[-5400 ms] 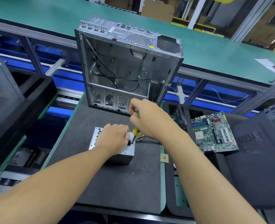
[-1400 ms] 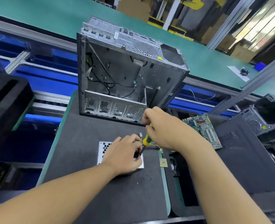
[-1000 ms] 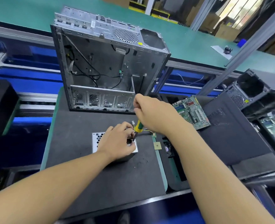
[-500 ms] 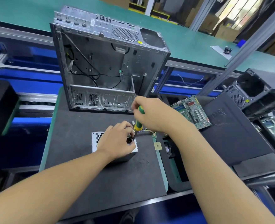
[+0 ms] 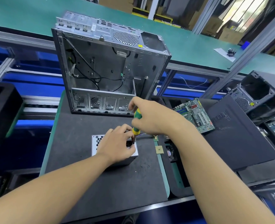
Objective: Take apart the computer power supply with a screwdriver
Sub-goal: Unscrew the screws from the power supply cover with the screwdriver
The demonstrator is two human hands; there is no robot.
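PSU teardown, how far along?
Done: the PSU is out of the case and sits on the mat. In hand: the left hand holds it down while the right hand grips the screwdriver, tip at its top face by the right edge. Left: the housing looks closed, so the cover and internals are not yet out.

No writing is sharp enough to read. The computer case point(image 5: 110, 65), at 12 o'clock in the picture, carries a white label point(image 5: 93, 27) on its upper panel, a yellow sticker point(image 5: 140, 45) towards its 1 o'clock corner, and a pale label point(image 5: 121, 54) inside. All are blurred. Markings on the circuit board point(image 5: 196, 115), at 3 o'clock, are too small to tell.
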